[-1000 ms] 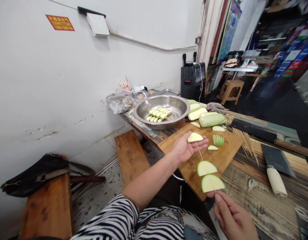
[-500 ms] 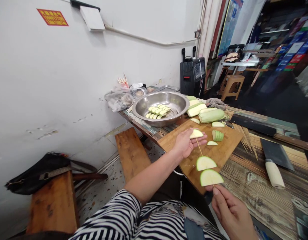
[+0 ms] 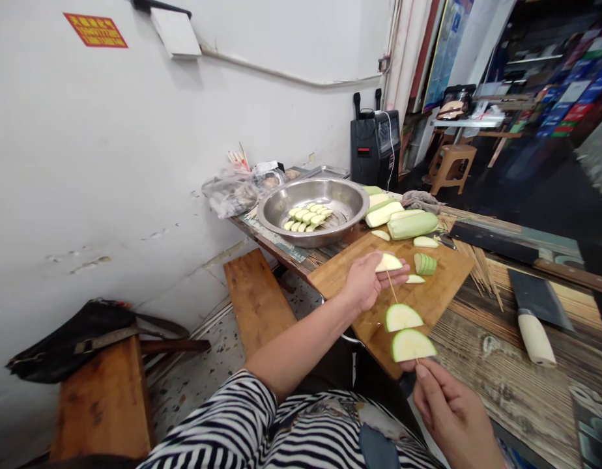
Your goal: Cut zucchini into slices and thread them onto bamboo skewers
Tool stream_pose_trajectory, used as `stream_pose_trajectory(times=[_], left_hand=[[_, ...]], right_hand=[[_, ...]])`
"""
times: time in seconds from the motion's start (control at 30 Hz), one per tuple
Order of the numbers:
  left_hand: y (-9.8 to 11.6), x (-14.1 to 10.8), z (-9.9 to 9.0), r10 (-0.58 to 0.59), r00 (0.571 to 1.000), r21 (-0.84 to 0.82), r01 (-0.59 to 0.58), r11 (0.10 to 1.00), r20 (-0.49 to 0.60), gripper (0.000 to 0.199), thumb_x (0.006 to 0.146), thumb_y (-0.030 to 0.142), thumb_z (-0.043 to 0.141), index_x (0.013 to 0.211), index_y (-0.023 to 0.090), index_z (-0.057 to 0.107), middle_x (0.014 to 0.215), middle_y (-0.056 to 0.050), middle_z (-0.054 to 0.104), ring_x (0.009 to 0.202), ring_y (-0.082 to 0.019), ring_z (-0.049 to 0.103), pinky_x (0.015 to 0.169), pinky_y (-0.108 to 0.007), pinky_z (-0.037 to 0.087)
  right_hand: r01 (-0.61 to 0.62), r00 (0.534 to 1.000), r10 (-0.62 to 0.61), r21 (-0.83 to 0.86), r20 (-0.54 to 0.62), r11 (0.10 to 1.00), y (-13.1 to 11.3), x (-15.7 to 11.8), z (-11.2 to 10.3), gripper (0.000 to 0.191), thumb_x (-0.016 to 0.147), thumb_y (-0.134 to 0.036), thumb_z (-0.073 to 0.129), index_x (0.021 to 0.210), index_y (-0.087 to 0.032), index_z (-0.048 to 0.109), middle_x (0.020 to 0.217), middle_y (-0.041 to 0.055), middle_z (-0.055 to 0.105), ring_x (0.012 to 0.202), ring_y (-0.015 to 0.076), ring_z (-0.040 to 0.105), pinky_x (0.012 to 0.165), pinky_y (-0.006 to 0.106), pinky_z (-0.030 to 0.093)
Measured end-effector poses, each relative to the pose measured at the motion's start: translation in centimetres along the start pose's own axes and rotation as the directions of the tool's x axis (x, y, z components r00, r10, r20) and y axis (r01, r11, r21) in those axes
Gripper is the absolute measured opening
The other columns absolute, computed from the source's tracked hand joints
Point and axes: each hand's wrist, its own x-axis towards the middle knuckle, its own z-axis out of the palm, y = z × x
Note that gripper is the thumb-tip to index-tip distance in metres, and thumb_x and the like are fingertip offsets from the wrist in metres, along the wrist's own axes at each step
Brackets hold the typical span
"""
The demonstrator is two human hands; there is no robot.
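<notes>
My right hand (image 3: 450, 407) pinches the lower end of a thin wooden skewer (image 3: 393, 288). Two half-round zucchini slices (image 3: 412, 345) are threaded on it, one above the other. At the skewer's far end, my left hand (image 3: 367, 281) holds another zucchini slice (image 3: 387, 262) between thumb and palm, fingers stretched beneath it. The skewer tip meets this slice; how deep it goes I cannot tell. Below my left hand lies a wooden cutting board (image 3: 337, 273) with a stack of cut slices (image 3: 425, 264) and a few loose ones.
A steel basin (image 3: 276, 225) holds several filled skewers. Peeled zucchini (image 3: 412, 226) lie behind the board. To the right are bare skewers (image 3: 481, 270) and a cleaver (image 3: 538, 309). A black speaker (image 3: 374, 150) stands by the wall, and wooden benches (image 3: 257, 299) are at the left.
My left hand has shifted slightly right with its slice, along the skewer toward the other two. My right hand stays almost still, and the camera view has moved a little.
</notes>
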Motion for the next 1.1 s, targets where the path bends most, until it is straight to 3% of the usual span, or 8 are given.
stream_pose_trajectory(times=[0.4,0.57,0.77,0.93,1.1], left_hand=[[-0.3,-0.5,0.5,-0.018,0.999,0.036,0.017,0.999,0.029,0.021,0.088,0.021,0.041,0.089,0.009,0.059,0.088,-0.017,0.069,0.082,-0.025,0.068,0.086,-0.048,0.05],[-0.5,-0.5,0.5,-0.018,0.999,0.032,0.017,0.999,0.032,0.02,0.087,0.02,0.043,0.089,0.009,0.059,0.087,-0.016,0.069,0.08,-0.024,0.069,0.083,-0.046,0.052],[-0.1,-0.5,0.6,-0.029,1.0,-0.003,0.029,1.0,0.004,0.02,0.089,0.022,0.043,0.087,0.01,0.06,0.089,-0.015,0.069,0.085,-0.024,0.068,0.084,-0.042,0.053],[-0.1,-0.4,0.6,0.016,0.998,-0.038,-0.019,0.999,-0.066,0.02,0.091,0.018,0.043,0.086,0.007,0.06,0.087,-0.016,0.069,0.085,-0.023,0.069,0.09,-0.042,0.05],[-0.5,-0.3,0.1,-0.008,0.994,-0.034,0.004,0.999,-0.113,0.018,0.09,0.013,0.043,0.087,0.006,0.059,0.086,-0.016,0.069,0.081,-0.021,0.069,0.092,-0.042,0.049]], right_hand=[[-0.061,0.995,0.074,0.173,-0.071,0.983,-1.0,-0.1,1.0,0.04,0.085,-0.054,0.048,0.089,-0.016,0.059,0.045,-0.0086,0.034,0.037,0.0076,0.024,0.034,0.02,0.017],[0.007,0.985,0.003,0.059,-0.174,0.998,-1.5,-0.1,1.2,0.036,0.086,-0.049,0.048,0.088,-0.016,0.061,0.045,-0.0083,0.034,0.04,0.0083,0.028,0.038,0.021,0.023],[0.09,0.994,-0.093,-0.042,-0.061,0.995,-0.8,0.5,0.5,0.04,0.088,-0.05,0.044,0.088,-0.015,0.064,0.045,-0.007,0.035,0.039,0.0097,0.033,0.039,0.02,0.028],[0.177,0.966,-0.197,-0.125,-0.167,0.976,-0.6,0.4,0.8,0.038,0.087,-0.048,0.047,0.085,-0.014,0.065,0.048,-0.0046,0.041,0.041,0.0105,0.037,0.039,0.021,0.031],[0.18,0.962,-0.208,-0.16,-0.177,0.971,-0.2,-0.2,0.9,0.039,0.087,-0.046,0.048,0.09,-0.012,0.066,0.049,-0.0031,0.045,0.042,0.0113,0.042,0.04,0.021,0.035]])
